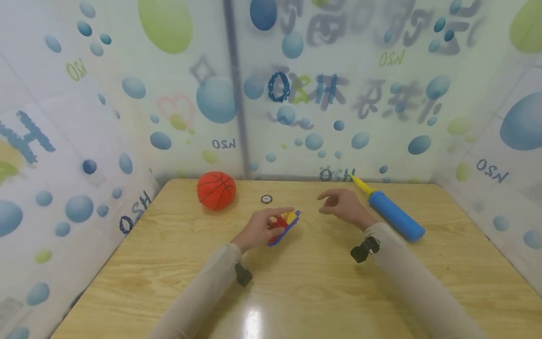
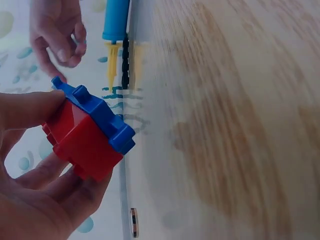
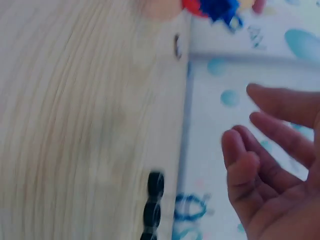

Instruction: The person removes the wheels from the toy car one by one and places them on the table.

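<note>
My left hand (image 1: 258, 229) grips a small plastic toy (image 1: 279, 229), red and yellow with a blue strip along one side, above the table. Up close in the left wrist view, the toy's red body (image 2: 82, 142) and its knobbed blue part (image 2: 102, 115) sit between thumb and fingers. To the right, my right hand (image 1: 345, 207) hovers apart from the toy, its fingers loosely bent and nothing between them. Nearest to it lies a blue hand pump (image 1: 397, 215) with a yellow nozzle (image 1: 361, 184).
A red basketball (image 1: 216, 190) rests at the table's back left. Beside it lies a small dark-rimmed disc (image 1: 266, 199). Several black round pieces (image 3: 152, 212) stand in a row on the tabletop (image 1: 305, 292). A patterned curtain (image 1: 288, 155) borders the back edge.
</note>
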Motion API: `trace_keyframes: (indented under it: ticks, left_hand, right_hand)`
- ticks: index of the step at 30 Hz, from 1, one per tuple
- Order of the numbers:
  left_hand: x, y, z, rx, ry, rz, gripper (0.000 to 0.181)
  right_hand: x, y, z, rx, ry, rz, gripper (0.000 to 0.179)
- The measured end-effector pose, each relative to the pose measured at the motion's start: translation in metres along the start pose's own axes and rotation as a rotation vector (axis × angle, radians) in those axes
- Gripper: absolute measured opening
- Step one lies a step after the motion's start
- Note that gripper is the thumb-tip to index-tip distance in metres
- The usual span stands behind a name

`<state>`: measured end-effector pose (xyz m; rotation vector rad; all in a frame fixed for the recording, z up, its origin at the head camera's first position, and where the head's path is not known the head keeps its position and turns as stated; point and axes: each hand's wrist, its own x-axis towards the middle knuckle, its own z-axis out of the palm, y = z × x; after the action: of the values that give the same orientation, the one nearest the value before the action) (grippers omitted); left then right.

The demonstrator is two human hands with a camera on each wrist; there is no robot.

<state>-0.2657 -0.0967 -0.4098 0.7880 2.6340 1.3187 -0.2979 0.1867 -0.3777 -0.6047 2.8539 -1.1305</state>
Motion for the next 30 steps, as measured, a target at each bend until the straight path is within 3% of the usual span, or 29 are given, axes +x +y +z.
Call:
trace_keyframes:
  ticks: [7,18,25,30]
  left_hand:
    - [0.002,0.003,0.002,-0.01,0.025,-0.027,0.07]
    - [0.006,0.004,0.004,-0.032,0.001,-0.052,0.058]
    - [0.006,0.004,0.003,-0.004,0.02,-0.032,0.057]
    - [0.002,0.007,0.001,0.012,0.082,-0.04,0.046]
  right_hand:
    - [-0.002,-0.025,0.018,0.036,-0.087,-0.14,0.049]
    - [-0.006,-0.033,0.034,0.035,-0.138,-0.16,0.042]
    - [-0.008,-0.03,0.04,0.015,-0.069,-0.197,0.036]
    - [-0.009,-0.025,0.041,0.015,0.003,-0.193,0.035]
